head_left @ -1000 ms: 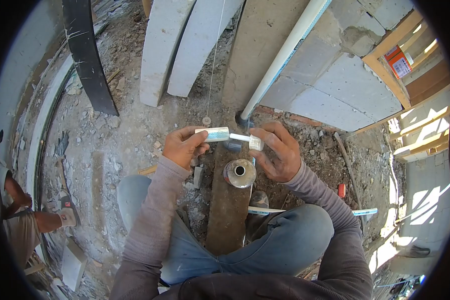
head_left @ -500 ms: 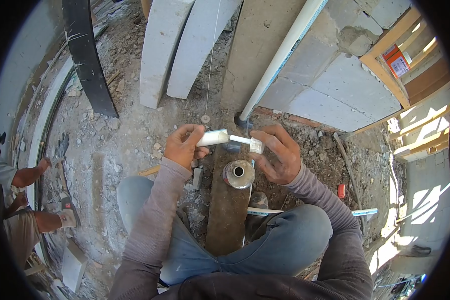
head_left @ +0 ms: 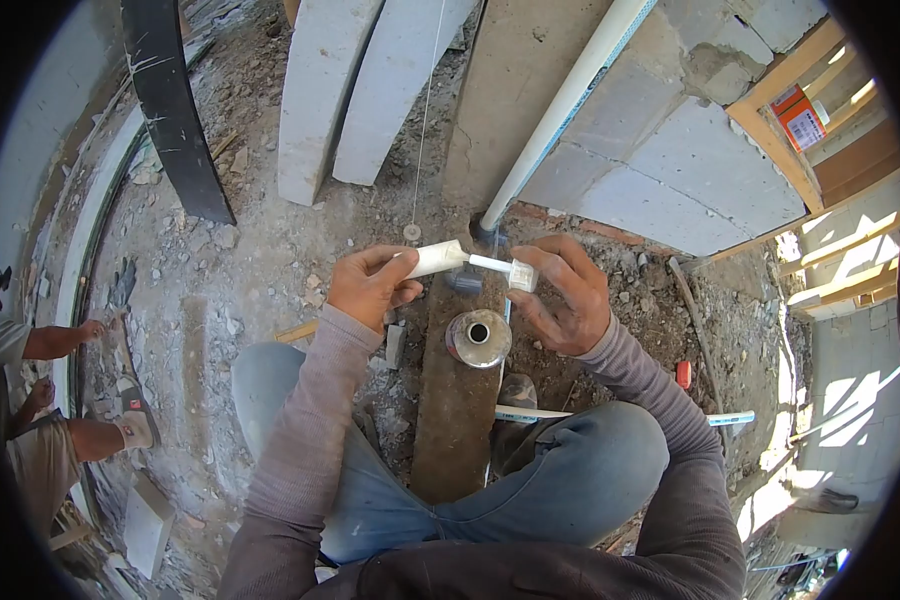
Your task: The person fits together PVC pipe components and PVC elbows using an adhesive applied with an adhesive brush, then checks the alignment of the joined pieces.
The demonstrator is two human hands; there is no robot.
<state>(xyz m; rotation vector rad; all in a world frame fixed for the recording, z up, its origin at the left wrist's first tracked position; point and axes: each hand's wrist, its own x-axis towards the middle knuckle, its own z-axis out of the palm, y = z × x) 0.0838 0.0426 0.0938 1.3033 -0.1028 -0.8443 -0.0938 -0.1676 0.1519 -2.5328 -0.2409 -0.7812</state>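
Observation:
My left hand point(head_left: 368, 285) is closed around a short piece of white plastic pipe point(head_left: 436, 259), its far end pointing right. Between the thumb and fingers of my right hand point(head_left: 570, 297) is a white brush cap point(head_left: 522, 276). The cap's white stem reaches left, and its tip meets the right end of the pipe piece. Just below both hands, an open metal can point(head_left: 479, 340) stands upright on a board point(head_left: 448, 440) between my legs, its round mouth uncovered.
A long white pipe point(head_left: 560, 115) rises from a hole ahead, beside a block wall point(head_left: 670, 150). A string with a weight point(head_left: 411, 232) hangs near my left hand. Another person point(head_left: 55, 370) crouches at left. A thin white pipe point(head_left: 732, 419) and a red object point(head_left: 683, 374) lie at right.
The pipe piece has turned slightly, tilting its right end upward. My right hand and the brush cap have shifted a little up and right, with the stem's tip still at the pipe end.

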